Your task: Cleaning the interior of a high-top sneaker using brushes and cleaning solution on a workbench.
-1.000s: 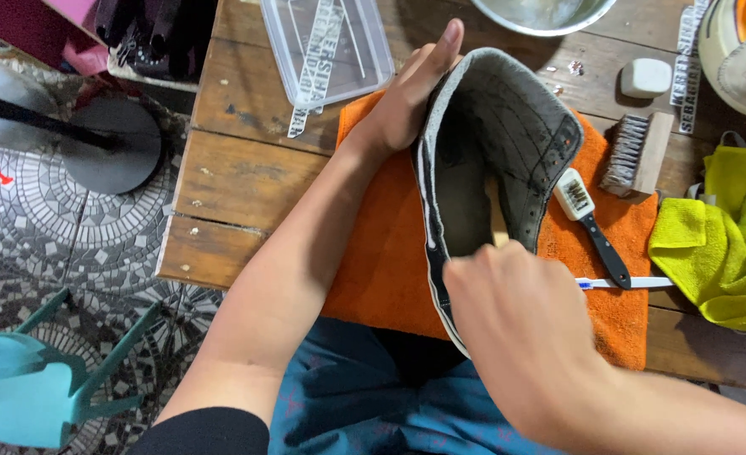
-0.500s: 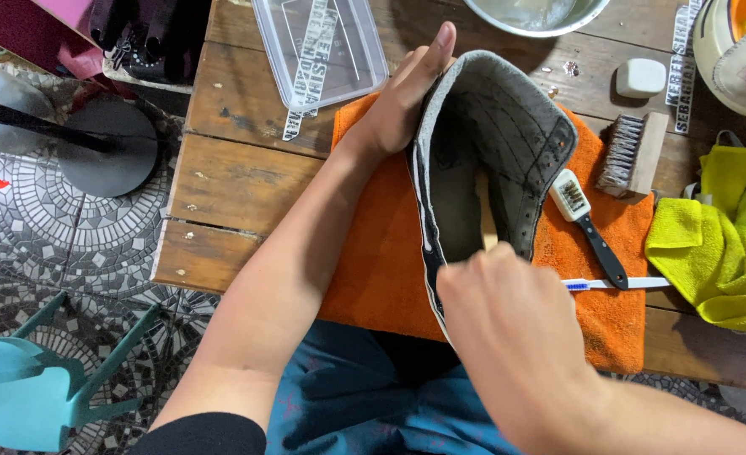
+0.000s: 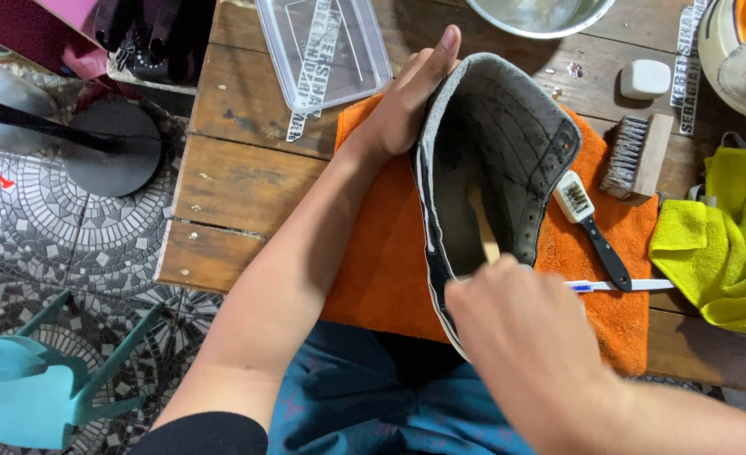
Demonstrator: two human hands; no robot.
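Observation:
A grey shoe (image 3: pixel 508 143) lies sole-up on an orange cloth (image 3: pixel 381 253) on the wooden table (image 3: pixel 238 185). My left hand (image 3: pixel 402 105) presses flat against the shoe's left side and steadies it. My right hand (image 3: pixel 520 337) is closed around a brush with a pale wooden handle (image 3: pixel 483 223), whose head rests on the dirty sole. The brush's bristles are hidden against the sole.
A black-handled small brush (image 3: pixel 588 227), a toothbrush (image 3: pixel 622 286) and a wooden scrub brush (image 3: pixel 638 156) lie right of the shoe. A yellow-green cloth (image 3: pixel 719 244), clear plastic box (image 3: pixel 322 50), metal bowl (image 3: pixel 542 13) and white soap bar (image 3: pixel 645 78) surround them. A teal stool (image 3: pixel 19 379) stands on the tiled floor.
My right hand has moved the wooden-handled brush a little along the sole. My left hand stays pressed on the shoe's side.

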